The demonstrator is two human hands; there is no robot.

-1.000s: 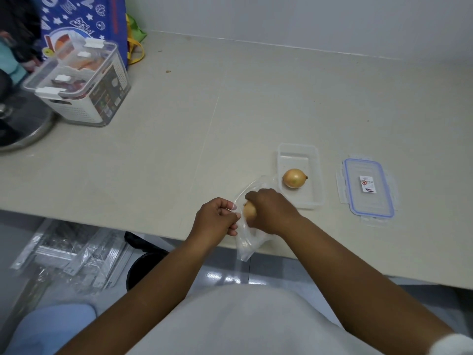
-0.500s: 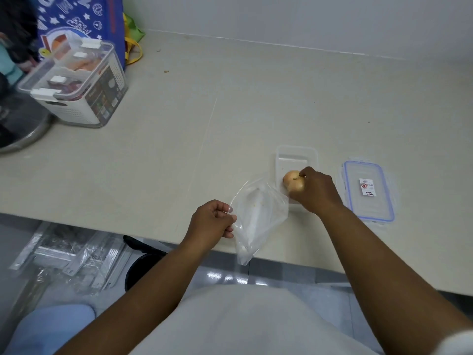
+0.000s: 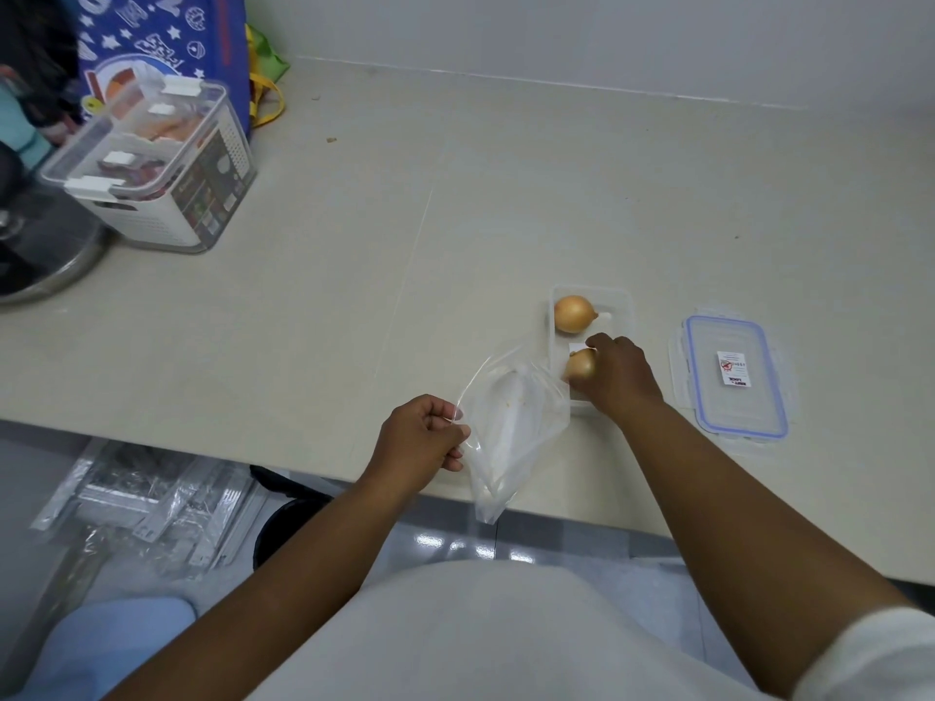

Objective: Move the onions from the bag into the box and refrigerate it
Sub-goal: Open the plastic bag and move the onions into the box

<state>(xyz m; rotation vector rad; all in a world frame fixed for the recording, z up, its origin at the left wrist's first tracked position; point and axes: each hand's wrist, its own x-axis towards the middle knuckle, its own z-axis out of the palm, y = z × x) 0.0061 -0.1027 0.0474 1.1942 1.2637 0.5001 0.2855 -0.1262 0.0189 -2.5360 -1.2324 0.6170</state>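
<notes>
One onion sits in the box; our right hand fingers grip a second onion over it. Left hand fingers pinch the bag, seemingly empty. Lid and fridge remain.

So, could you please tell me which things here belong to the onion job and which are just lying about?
Job: clear plastic bag, clear rectangular box, two yellow onions, blue-rimmed lid.

Lying about: white lidded storage basket, blue patterned tote bag.

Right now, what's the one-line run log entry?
right hand: setting second yellow onion into clear plastic box | left hand: holding clear plastic bag | blue-rimmed lid: off
</notes>
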